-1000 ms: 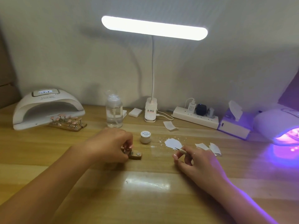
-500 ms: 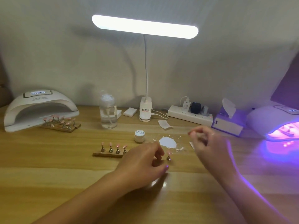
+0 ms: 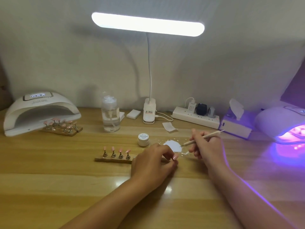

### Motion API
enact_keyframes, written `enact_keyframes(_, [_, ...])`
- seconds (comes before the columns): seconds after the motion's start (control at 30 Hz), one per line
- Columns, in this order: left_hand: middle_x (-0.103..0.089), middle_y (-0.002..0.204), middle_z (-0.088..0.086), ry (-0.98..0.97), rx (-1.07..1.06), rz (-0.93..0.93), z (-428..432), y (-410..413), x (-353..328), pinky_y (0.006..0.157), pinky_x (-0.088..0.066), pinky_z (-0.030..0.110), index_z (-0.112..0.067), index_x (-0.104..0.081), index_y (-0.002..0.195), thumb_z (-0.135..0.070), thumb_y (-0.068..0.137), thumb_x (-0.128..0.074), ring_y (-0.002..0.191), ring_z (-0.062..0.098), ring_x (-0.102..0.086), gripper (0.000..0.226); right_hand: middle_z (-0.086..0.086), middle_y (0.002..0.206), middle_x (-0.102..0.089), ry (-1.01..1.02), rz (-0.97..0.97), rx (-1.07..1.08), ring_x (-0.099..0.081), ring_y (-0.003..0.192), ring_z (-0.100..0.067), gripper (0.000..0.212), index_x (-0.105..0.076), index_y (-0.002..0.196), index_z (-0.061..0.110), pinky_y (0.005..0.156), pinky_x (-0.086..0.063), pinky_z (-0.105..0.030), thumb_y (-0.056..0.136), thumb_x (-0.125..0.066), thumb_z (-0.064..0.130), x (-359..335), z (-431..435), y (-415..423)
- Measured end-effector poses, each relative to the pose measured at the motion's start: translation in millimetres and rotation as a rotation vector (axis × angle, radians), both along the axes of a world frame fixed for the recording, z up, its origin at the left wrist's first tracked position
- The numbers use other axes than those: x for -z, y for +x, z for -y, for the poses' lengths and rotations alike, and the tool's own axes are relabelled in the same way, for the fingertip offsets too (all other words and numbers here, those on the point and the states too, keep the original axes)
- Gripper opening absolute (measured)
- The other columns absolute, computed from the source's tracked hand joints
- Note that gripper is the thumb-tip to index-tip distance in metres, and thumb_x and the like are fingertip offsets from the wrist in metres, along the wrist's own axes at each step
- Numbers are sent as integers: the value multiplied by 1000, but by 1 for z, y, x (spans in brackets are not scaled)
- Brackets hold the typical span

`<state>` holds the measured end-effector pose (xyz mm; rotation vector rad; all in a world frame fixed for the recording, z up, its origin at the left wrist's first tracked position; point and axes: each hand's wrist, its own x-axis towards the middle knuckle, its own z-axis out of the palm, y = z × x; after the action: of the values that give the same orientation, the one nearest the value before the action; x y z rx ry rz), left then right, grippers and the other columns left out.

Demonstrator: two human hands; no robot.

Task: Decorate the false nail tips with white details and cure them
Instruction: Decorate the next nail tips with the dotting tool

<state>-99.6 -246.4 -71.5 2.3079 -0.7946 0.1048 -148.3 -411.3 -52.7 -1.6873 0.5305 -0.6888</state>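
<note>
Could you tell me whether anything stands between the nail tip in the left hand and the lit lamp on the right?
Yes: the right hand, holding the brush, lies between the nail tip and the lit lamp.

Dim overall, with a cool grey cast. Lit from above by a white lamp bar (image 3: pixel 148 24), blown out to featureless glare. Violet spill from the curing lamp (image 3: pixel 272 119) at the right across the table (image 3: pixel 49 187). Soft reflected glare patches on the wood. Bowed at the edges, slightly soft throughout.
</note>
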Motion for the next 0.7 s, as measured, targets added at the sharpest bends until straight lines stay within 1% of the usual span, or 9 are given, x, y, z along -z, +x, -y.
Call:
enact_keyframes(0.03, [-59, 97, -19, -20, 0, 0, -1, 2, 0, 71, -43, 27, -38, -62, 90, -53, 86, -63, 86, 1, -58, 15, -6, 55, -68, -28, 1, 7, -55, 44, -12, 24, -64, 83, 6, 45, -43, -23, 98, -60, 25, 4, -1, 1])
enact_keyframes(0.1, [-57, 96, -18, -42, 6, -4, -4, 7, 0, 68, -39, 26, -38, -61, 85, -49, 87, -64, 85, 4, -59, 12, -7, 62, -72, -41, -4, -8, -59, 46, -13, 13, -57, 90, 10, 43, -44, -23, 96, -62, 21, 8, -2, 2])
enact_keyframes(0.17, [-59, 96, -18, -35, 14, 2, -5, 10, -1, 69, -39, 26, -36, -61, 86, -45, 88, -65, 83, 3, -57, 10, -4, 68, -74, -77, -46, -25, -62, 49, -12, 14, -54, 89, 11, 44, -44, -25, 92, -65, 20, 11, -2, 2])
enact_keyframes(0.27, [-61, 96, -18, 11, 12, 42, -3, 9, 0, 72, -44, 27, -37, -59, 87, -45, 88, -62, 80, 4, -53, 8, 3, 68, -75, -173, -123, -44, -66, 53, -6, 18, -58, 84, 11, 54, -49, -24, 89, -68, 25, 15, -3, 4])
enact_keyframes(0.33, [-60, 96, -18, 20, 7, 62, -2, 8, 0, 73, -45, 29, -37, -59, 88, -46, 88, -61, 82, 6, -54, 9, 7, 70, -75, -213, -156, -59, -66, 60, -5, 22, -57, 82, 14, 64, -50, -30, 90, -69, 31, 15, -3, 6])
enact_keyframes(0.4, [-60, 97, -16, 16, 8, 66, -1, 9, 1, 75, -47, 29, -34, -59, 90, -46, 88, -60, 84, 7, -55, 12, 9, 70, -75, -230, -212, -91, -67, 66, -4, 23, -56, 81, 16, 69, -49, -34, 90, -68, 34, 15, -4, 8])
enact_keyframes(0.5, [-60, 97, -16, 18, 5, 67, -1, 9, 1, 76, -47, 30, -32, -60, 91, -48, 89, -58, 84, 8, -55, 16, 4, 67, -75, -163, -194, -70, -70, 61, -5, 17, -57, 80, 12, 68, -49, -33, 87, -66, 24, 15, -2, 7])
enact_keyframes(0.6, [-60, 97, -17, 13, 4, 63, -1, 9, 2, 75, -46, 29, -32, -60, 89, -49, 89, -60, 83, 6, -54, 17, 6, 70, -75, -189, -180, -81, -68, 64, 1, 19, -57, 81, 15, 69, -48, -31, 90, -67, 29, 15, -2, 7])
enact_keyframes(0.7, [-62, 98, -18, 19, 12, 49, 0, 10, 1, 76, -47, 30, -34, -59, 85, -51, 85, -65, 86, 4, -56, 18, 6, 68, -75, -198, -181, -92, -66, 60, 4, 19, -56, 78, 15, 66, -44, -29, 90, -66, 26, 16, -2, 9])
